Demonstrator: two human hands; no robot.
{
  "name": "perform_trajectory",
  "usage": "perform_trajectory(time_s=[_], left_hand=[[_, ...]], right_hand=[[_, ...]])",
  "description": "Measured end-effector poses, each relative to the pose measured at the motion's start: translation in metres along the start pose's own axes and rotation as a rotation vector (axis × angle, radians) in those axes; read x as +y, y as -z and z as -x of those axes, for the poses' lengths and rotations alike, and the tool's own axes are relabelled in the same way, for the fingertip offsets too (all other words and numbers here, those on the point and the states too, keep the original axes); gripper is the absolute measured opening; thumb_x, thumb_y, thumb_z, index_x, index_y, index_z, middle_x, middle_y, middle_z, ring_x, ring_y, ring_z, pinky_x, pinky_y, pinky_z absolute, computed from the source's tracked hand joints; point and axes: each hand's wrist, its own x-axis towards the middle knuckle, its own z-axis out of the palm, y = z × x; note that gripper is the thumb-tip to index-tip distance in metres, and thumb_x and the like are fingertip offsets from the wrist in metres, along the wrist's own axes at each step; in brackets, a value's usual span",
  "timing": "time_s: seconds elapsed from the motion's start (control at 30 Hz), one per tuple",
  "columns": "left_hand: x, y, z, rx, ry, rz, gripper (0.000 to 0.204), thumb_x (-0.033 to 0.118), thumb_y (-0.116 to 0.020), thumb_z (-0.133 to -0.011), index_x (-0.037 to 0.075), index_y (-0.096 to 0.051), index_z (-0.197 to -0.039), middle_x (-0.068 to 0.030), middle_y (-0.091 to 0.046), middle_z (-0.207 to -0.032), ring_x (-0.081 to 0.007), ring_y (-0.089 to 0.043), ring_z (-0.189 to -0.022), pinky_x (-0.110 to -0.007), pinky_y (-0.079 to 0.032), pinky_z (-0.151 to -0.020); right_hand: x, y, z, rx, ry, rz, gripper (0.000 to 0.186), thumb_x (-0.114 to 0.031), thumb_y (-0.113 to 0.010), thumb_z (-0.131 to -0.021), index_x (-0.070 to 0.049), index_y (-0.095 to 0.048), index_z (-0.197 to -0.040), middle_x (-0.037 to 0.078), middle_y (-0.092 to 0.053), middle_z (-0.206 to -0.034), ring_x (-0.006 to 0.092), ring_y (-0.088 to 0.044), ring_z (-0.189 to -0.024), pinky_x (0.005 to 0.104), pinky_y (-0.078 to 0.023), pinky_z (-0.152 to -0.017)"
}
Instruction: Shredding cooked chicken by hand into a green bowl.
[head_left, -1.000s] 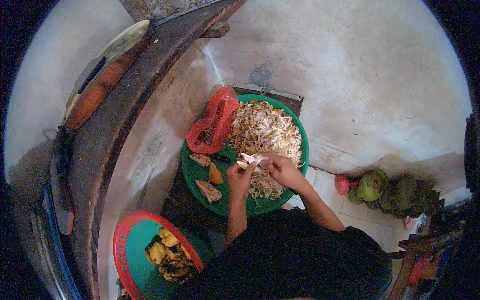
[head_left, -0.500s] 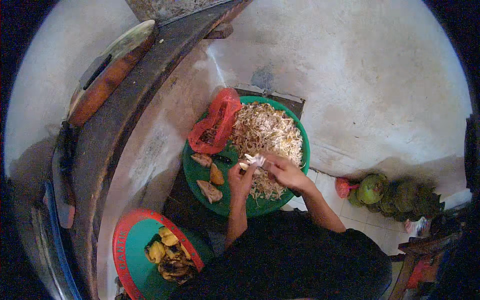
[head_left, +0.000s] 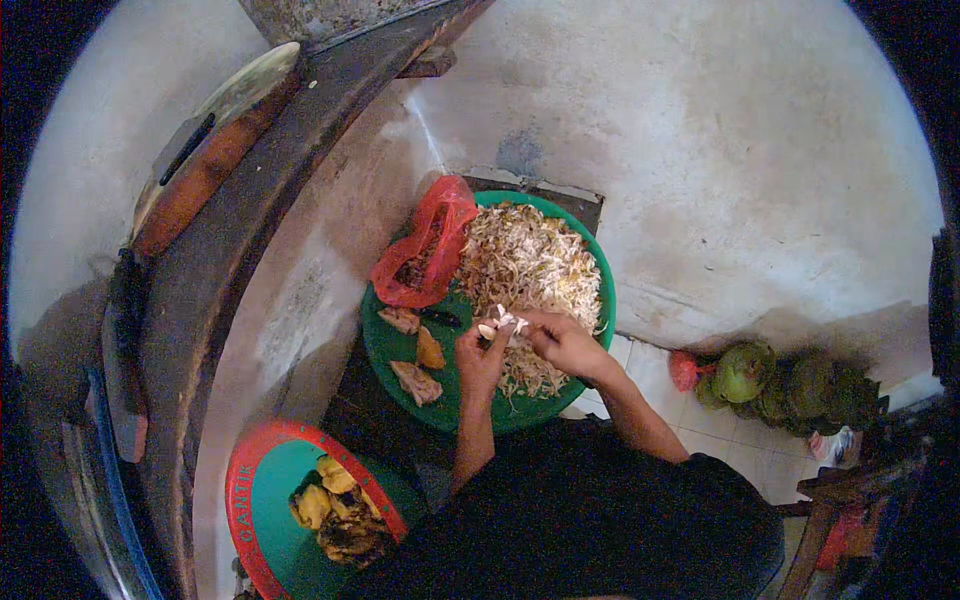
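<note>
Over a round green tray [head_left: 612, 290], both my hands work at one pale piece of chicken meat [head_left: 512, 322]. My left hand [head_left: 480, 362] grips it between thumb and fingers, and another whitish bit shows at those fingertips. My right hand [head_left: 563, 345] pinches its other side, where loose strands stick out. Beyond and beneath the hands lies a big heap of shredded chicken [head_left: 525, 255]. Left of it, an opened red plastic bag [head_left: 450, 220] holds dark scraps. Larger chicken chunks [head_left: 415, 382] and an orange-brown piece [head_left: 430, 348] rest near my left hand.
At lower left stands a green basin with a red rim [head_left: 262, 445], holding yellow, browned pieces [head_left: 340, 510]. A dark wooden ledge [head_left: 225, 240] curves along the left. Several green round things [head_left: 745, 373] and a small red bag [head_left: 684, 370] sit on the tiled floor at right.
Both hands stay almost in place, still on the meat. The pale strands between the fingers have shifted slightly. The whole view has moved a little.
</note>
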Motion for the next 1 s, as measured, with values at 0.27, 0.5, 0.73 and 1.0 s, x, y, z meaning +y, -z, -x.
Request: perform_trajectory(time_s=[0.27, 0.5, 0.73, 1.0], left_hand=[[0.002, 0.000, 0.004, 0.042, 0.128, 0.118, 0.011, 0.010, -0.064, -0.080, 0.001, -0.060, -0.082, 0.0014, -0.059, -0.072, -0.0049, -0.050, -0.063, -0.022, -0.041, -0.056], [-0.002, 0.004, 0.003, 0.030, 0.078, 0.020, 0.010, 0.009, -0.063, -0.080, -0.001, -0.060, -0.082, -0.0002, -0.059, -0.071, -0.0071, -0.055, -0.062, -0.023, -0.045, -0.053], [-0.008, 0.006, 0.002, 0.043, 0.059, -0.006, 0.013, 0.011, -0.064, -0.081, 0.000, -0.061, -0.086, -0.0003, -0.059, -0.069, -0.0068, -0.054, -0.062, -0.023, -0.044, -0.053], [0.003, 0.004, 0.003, 0.026, -0.072, -0.131, 0.010, 0.009, -0.064, -0.080, 0.001, -0.062, -0.086, 0.0000, -0.059, -0.070, -0.0050, -0.050, -0.062, -0.022, -0.041, -0.055]], right_hand=[[-0.019, 0.009, -0.001, -0.051, -0.219, -0.104, 0.035, -0.009, -0.046, -0.088, -0.007, -0.050, -0.123, 0.009, -0.057, -0.082, 0.0151, -0.050, -0.061, 0.0315, -0.045, -0.062], [0.000, 0.003, -0.001, 0.020, -0.203, -0.061, 0.033, -0.009, -0.045, -0.088, -0.007, -0.051, -0.120, 0.010, -0.060, -0.092, 0.0167, -0.055, -0.077, 0.0281, -0.045, -0.072], [-0.016, -0.003, -0.003, -0.156, -0.300, -0.199, 0.034, -0.012, -0.050, -0.086, -0.008, -0.049, -0.120, 0.017, -0.055, -0.116, 0.0320, -0.052, -0.110, 0.0367, -0.040, -0.093], [-0.008, -0.007, -0.002, -0.004, -0.036, -0.178, 0.029, -0.012, -0.048, -0.089, -0.008, -0.051, -0.118, 0.004, -0.057, -0.079, 0.0085, -0.049, -0.059, 0.0254, -0.043, -0.056]])
